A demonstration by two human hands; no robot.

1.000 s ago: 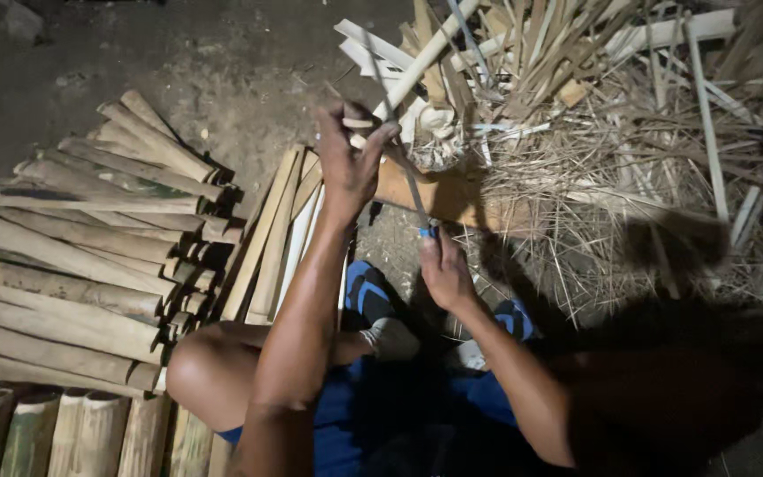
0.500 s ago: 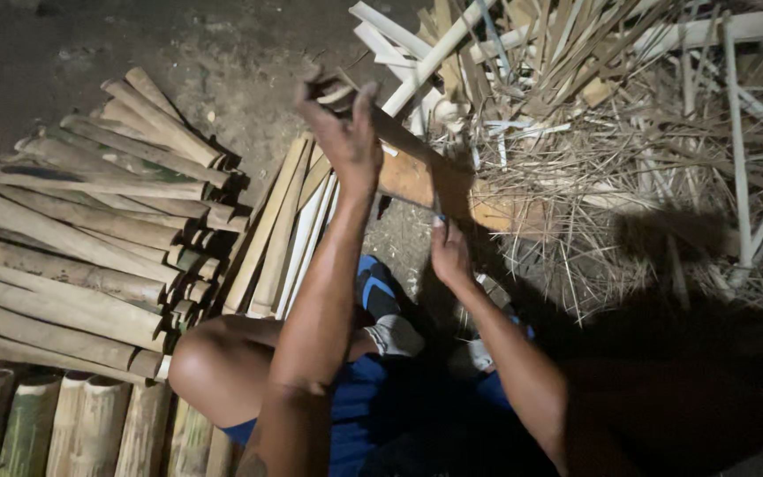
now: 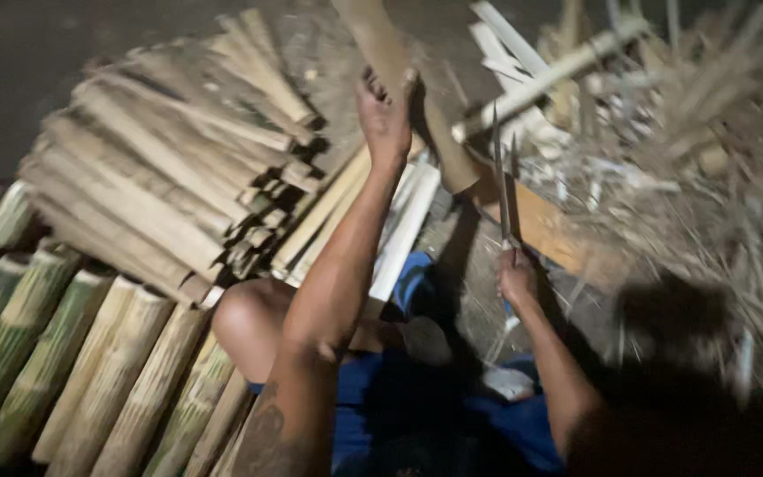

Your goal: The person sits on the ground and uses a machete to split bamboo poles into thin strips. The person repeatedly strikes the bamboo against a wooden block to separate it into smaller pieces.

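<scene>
Two hands busy: left hand (image 3: 388,113) closed around bamboo slat (image 3: 392,66), raised farther up than before; right hand (image 3: 517,281) grips knife (image 3: 502,181), blade now upright beside it.

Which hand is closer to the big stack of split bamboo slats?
Left. The left hand, gripping a bamboo strip, is beside the stack of split bamboo slats; the right hand, holding a knife, is farther away.

bamboo slat (image 3: 381,44): top cut off by frame edge | straw pile (image 3: 708,159): motion-blurred | blade (image 3: 498,177): blurred, edges unclear
</scene>
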